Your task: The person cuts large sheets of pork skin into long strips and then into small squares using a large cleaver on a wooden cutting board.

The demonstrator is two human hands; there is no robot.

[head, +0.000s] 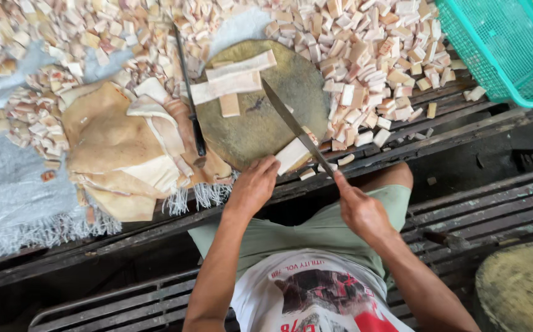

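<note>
- The left hand (254,184) lay curled over the near edge of the round chopping block (260,117), its fingertips pinning a pale strip (292,154) flat against the wood.
- The right hand (360,209) was closed tight round the handle of a long cleaver (294,126), whose blade ran up and to the left across the block, with its edge resting at the strip just beside the left fingertips.
- That strip sat at the near right rim of the block, partly overhanging it; it looked light, firm enough to keep its shape, and probably a little greasy, so I judged a flat press from above, well back from the blade, to be the safest hold.
- Farther across the block lay two longer strips (232,77) side by side, with a short offcut below them.
- Left of the block, a heap of tan sheets (115,147) drooped over one another, soft and floppy by the look of them, and a second knife (189,92) rested on top.
- Cut pale cubes (371,55) were piled to the far right and far left.
- A green plastic basket (506,49) stood at the far right corner.
</note>
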